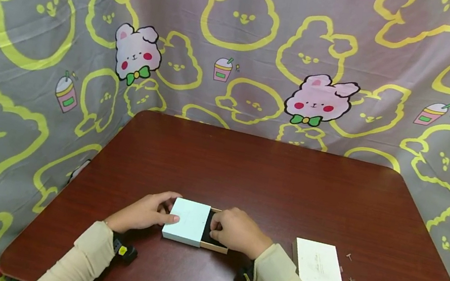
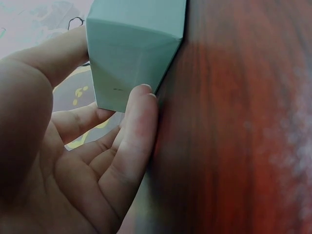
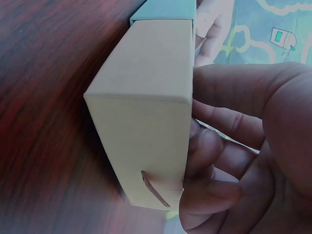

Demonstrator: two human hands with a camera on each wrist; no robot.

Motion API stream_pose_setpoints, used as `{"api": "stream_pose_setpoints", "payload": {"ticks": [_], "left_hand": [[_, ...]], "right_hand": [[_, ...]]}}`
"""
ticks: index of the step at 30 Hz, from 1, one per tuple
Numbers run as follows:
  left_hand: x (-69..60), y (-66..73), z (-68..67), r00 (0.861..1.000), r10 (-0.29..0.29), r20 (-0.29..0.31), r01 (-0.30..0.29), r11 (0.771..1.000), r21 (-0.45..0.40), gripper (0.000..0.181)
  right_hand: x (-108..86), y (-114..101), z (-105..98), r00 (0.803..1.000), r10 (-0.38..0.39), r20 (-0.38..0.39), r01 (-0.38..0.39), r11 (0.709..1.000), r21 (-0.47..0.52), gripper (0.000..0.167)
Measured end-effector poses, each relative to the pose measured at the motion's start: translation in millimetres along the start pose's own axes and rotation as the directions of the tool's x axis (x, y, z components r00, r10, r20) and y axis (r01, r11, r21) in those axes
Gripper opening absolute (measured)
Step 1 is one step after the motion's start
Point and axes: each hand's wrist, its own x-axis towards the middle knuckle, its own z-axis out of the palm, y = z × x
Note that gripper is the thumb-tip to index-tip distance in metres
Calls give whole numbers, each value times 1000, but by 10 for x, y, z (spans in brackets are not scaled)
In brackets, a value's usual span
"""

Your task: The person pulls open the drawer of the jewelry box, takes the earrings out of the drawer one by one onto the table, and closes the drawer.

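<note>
A pale blue box sleeve [image 1: 187,222] lies on the table, with its cream drawer [image 3: 139,63] slid partly out to the right. Black lining [image 1: 207,234] shows inside the drawer, and a thin brown pull loop [image 3: 155,189] sits on its end face. My left hand [image 1: 149,211] grips the sleeve's left end, thumb on top and fingers at the far side and end. Over the drawer's open top is my right hand [image 1: 239,231], its fingers curled down at the lining. Whether those fingertips pinch anything is hidden.
On the right of the brown table [image 1: 263,182] lies a closed white box [image 1: 318,266] with faint lettering. Beside it are small metallic pieces [image 1: 351,280], too small to identify. A patterned curtain [image 1: 238,62] hangs behind and around the table.
</note>
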Motion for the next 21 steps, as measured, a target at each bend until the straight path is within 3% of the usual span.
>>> {"api": "stream_pose_setpoints", "payload": {"ticks": [15, 21], "left_hand": [[32, 22, 34, 1000, -2, -9, 2, 1000, 3, 62], [39, 40, 44, 1000, 2, -18, -3, 999, -32, 60]], "right_hand": [[-25, 61, -37, 1000, -14, -8, 14, 1000, -13, 8], [-44, 80, -57, 1000, -14, -6, 15, 1000, 5, 7]]}}
